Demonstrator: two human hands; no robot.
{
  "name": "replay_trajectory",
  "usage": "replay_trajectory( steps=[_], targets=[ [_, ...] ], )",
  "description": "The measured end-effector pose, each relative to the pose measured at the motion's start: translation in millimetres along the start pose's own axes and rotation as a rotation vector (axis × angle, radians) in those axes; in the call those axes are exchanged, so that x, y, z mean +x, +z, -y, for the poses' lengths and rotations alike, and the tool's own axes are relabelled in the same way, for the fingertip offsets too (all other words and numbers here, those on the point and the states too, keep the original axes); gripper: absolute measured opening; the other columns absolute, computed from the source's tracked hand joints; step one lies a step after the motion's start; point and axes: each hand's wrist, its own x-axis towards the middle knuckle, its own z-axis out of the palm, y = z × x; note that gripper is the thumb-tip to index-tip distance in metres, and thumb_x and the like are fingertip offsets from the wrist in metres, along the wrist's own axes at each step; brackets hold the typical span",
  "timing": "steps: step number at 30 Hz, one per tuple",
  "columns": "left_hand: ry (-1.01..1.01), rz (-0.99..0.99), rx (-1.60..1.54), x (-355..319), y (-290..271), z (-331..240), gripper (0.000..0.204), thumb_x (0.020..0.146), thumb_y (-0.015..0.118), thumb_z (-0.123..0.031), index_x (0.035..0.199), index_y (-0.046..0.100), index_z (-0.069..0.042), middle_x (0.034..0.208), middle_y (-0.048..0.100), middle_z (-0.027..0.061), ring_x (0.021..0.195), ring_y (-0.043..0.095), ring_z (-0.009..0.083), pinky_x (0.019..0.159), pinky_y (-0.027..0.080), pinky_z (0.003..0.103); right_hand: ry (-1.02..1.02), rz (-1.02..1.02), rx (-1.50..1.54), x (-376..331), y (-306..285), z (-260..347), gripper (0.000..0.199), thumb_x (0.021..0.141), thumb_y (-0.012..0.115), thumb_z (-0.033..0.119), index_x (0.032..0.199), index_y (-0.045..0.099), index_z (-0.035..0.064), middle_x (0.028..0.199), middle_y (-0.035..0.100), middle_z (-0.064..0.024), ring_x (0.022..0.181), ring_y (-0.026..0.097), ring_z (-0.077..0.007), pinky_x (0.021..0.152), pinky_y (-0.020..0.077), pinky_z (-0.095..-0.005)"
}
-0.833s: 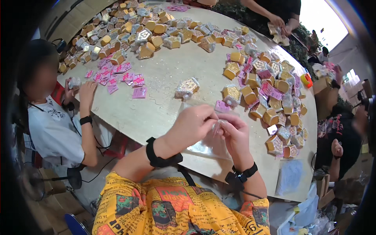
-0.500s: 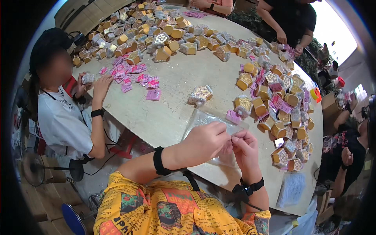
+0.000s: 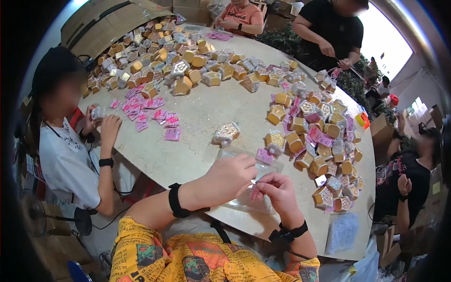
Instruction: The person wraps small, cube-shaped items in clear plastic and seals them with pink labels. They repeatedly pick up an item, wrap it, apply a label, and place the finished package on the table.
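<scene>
My right hand (image 3: pixel 278 191) pinches a small pink tag (image 3: pixel 253 192) between thumb and forefinger. Close beside it, my left hand (image 3: pixel 230 175) has its fingers drawn together, and whatever lies in them is hidden. Beneath both hands a clear plastic bag (image 3: pixel 230 203) lies flat near the table's edge. Just beyond it sits a gold, many-sided box (image 3: pixel 226 133) in clear bubbly wrap. A pink card (image 3: pixel 264 156) rests by the bag's far right corner.
Wrapped gold boxes (image 3: pixel 324 165) mixed with pink cards crowd the right side; more boxes (image 3: pixel 183 85) pile up at the back. Loose pink cards (image 3: pixel 136 105) lie at left, near a co-worker holding a wrapped piece (image 3: pixel 97 113). A translucent packet (image 3: pixel 342 233) sits front right.
My hands have drawn slightly apart, and the pink tag now shows below my right fingertips. The whole view has shifted, so the table's contents appear further left.
</scene>
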Motion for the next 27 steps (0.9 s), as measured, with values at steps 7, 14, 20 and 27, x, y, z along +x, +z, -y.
replay_trajectory(
  steps=[7,14,20,27],
  targets=[
    [-0.183,-0.025,-0.298,4.7,6.2,13.1,0.005,0.071,0.070,-0.007,0.073,0.066,-0.004,0.073,0.061,0.0087,0.072,0.061,0.0238,0.064,0.048,0.034,-0.119,-0.047,-0.226,1.9,6.7,7.3,0.008,0.088,0.060,0.000,0.093,0.064,-0.0042,0.075,0.066,-0.0105,0.063,0.064,-0.0154,0.060,0.0520,-0.0271],
    [-0.585,0.097,-0.971,8.9,20.4,40.2,0.008,0.074,0.070,-0.007,0.073,0.069,0.001,0.064,0.064,0.0044,0.060,0.057,0.0098,0.056,0.046,0.026,-0.974,-0.050,-1.452,4.7,14.5,17.0,0.032,0.070,0.063,0.002,0.102,0.061,-0.0035,0.084,0.058,-0.0101,0.073,0.060,-0.0248,0.061,0.0501,-0.0346],
    [-0.664,0.185,-1.029,25.7,20.2,43.6,0.008,0.075,0.069,-0.006,0.071,0.068,0.001,0.062,0.061,0.0028,0.055,0.055,0.0078,0.051,0.043,0.022,-1.037,-0.057,-1.725,6.9,9.5,24.2,0.027,0.074,0.060,0.008,0.098,0.060,-0.0034,0.081,0.055,-0.0093,0.069,0.058,-0.0214,0.060,0.0487,-0.0323],
    [-0.397,0.350,-0.459,57.1,20.2,67.7,0.021,0.076,0.073,-0.023,0.080,0.069,-0.002,0.068,0.064,0.0086,0.067,0.061,0.0170,0.062,0.050,0.034,-0.998,-0.188,-1.650,16.4,-13.5,20.1,0.023,0.075,0.060,0.006,0.096,0.060,-0.0025,0.080,0.056,-0.0098,0.070,0.060,-0.0231,0.060,0.0498,-0.0333]
  ],
)
